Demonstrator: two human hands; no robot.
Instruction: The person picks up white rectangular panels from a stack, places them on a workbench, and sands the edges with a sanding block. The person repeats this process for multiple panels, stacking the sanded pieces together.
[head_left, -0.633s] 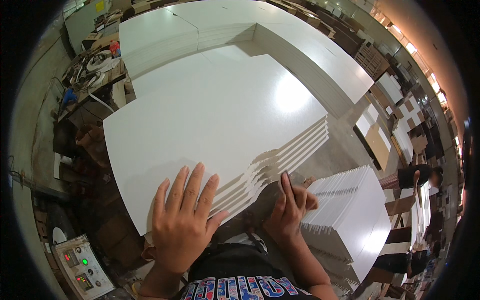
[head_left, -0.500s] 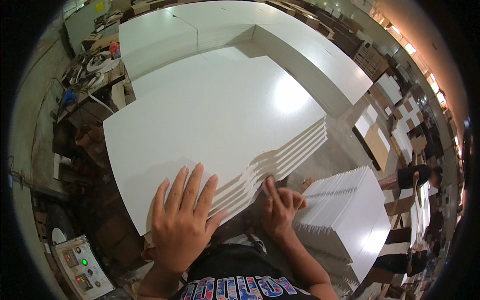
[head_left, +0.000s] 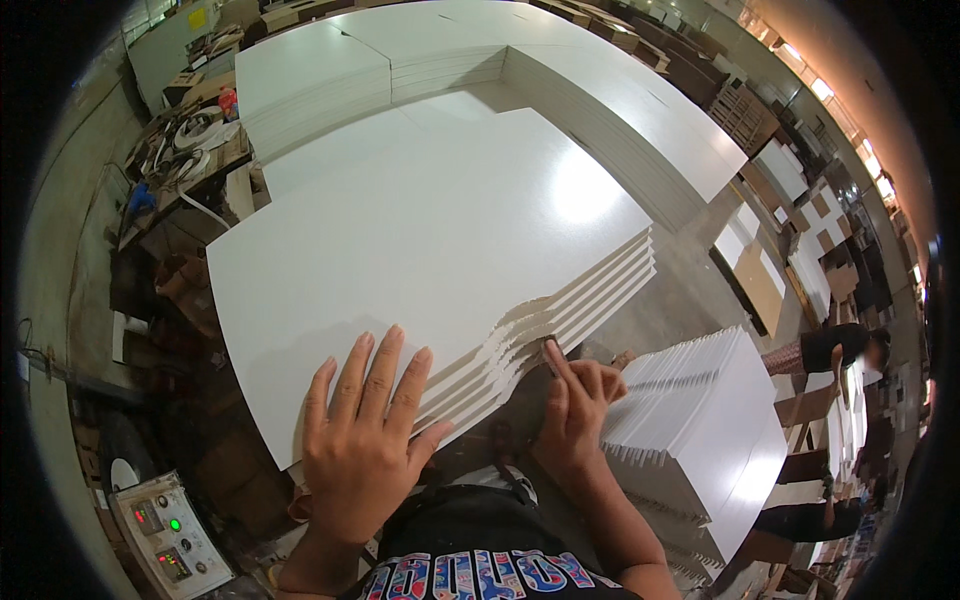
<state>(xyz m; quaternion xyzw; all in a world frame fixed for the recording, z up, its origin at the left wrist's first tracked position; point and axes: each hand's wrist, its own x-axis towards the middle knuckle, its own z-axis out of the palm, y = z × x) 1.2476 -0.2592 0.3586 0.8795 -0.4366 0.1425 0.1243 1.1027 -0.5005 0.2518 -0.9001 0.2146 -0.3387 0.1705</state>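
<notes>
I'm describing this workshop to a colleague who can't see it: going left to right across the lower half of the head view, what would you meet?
Control box with a green light, left hand, right hand, pile of white panels, co-worker in a dark top.

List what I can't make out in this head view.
Left hand: palm, head view, hidden by the hand's back.
Right hand: anything inside its curl, head view, hidden by the fingers.
Control box: readings, head view, too small.
Left forearm: elbow end, head view, cut off by lower edge.
</notes>
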